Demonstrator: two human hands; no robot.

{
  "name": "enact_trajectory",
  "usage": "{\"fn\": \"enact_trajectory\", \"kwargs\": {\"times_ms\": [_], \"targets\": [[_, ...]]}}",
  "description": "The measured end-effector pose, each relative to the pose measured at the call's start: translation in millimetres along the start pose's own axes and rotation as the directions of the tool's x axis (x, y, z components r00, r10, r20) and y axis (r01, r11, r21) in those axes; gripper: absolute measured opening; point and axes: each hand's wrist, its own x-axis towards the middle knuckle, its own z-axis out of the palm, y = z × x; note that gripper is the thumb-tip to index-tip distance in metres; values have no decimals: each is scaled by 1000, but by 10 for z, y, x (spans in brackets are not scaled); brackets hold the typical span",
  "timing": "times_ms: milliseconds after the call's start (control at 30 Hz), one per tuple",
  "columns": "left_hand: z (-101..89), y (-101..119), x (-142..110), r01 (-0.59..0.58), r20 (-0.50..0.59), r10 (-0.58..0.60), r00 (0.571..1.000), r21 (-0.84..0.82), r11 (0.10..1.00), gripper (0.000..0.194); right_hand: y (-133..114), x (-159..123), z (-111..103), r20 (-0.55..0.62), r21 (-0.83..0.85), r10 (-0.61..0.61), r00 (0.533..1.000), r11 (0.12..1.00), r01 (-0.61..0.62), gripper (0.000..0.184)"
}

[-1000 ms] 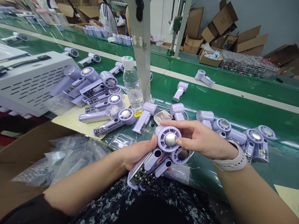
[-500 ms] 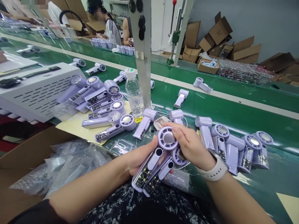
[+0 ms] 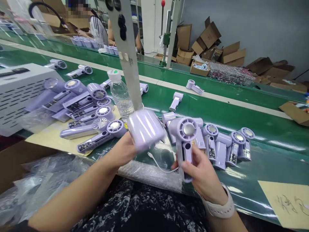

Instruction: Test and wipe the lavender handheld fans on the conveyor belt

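Note:
My left hand (image 3: 122, 149) is closed round a lilac handheld fan (image 3: 146, 130), which is tilted toward the camera and smeared by motion; its handle and my fingers are mostly hidden behind it. In my right hand (image 3: 204, 174), a second handheld fan (image 3: 185, 141) stands nearly upright, its round grille and silver centre facing me and its handle between thumb and fingers. Below the two fans a white cable (image 3: 160, 167) lies near a bubble-wrap roll (image 3: 149, 174). A row of similar fans (image 3: 220, 149) rests just beyond my right hand.
At the left, more fans (image 3: 96, 114) are heaped on yellow paper (image 3: 45, 138) beside a vented white box (image 3: 26, 93). A water bottle (image 3: 120, 96) stands by a metal post (image 3: 130, 64). Scattered fans lie on the green belt (image 3: 159, 90). Co-workers sit across it.
The two fans, held together before, are now apart, one in each hand. My left hand has raised and turned its fan, and the right fan is upright. The view has shifted right.

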Motion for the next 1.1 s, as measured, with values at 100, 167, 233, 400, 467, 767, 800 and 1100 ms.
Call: {"fn": "enact_trajectory", "kwargs": {"times_ms": [100, 167, 233, 400, 467, 767, 800, 1100], "targets": [[131, -161, 38, 51, 7, -50, 999, -156, 986, 43, 46, -31, -47, -115, 31, -75, 991, 996, 79, 32], [246, -179, -7, 78, 110, -55, 992, -221, 972, 47, 75, -59, -50, -104, 48, -99, 990, 993, 105, 29], [333, -152, -67, 69, 210, -27, 977, -198, 978, 48, 73, -87, -42, -78, 48, -114, 990, 992, 118, 33], [389, -93, -90, 73, 189, -42, 981, -159, 985, 43, 16, -95, -27, -95, 144, -91, 991, 984, 104, 48], [389, -92, -65, 61, 143, -37, 989, -165, 984, 45, 23, -81, -30, -111, 168, -91, 990, 980, 108, 47], [389, -157, -27, 132, 102, -116, 988, -166, 977, 44, 156, -20, -24, -162, 293, -10, 987, 954, 58, 46], [380, -168, -19, 137, 81, -125, 989, -157, 978, 44, 162, -15, -21, -161, 301, -1, 987, 952, 50, 46], [380, -189, 21, 215, 72, -206, 976, -167, 962, 51, 140, -18, 0, -93, 408, 40, 995, 913, 2, 43]]}}
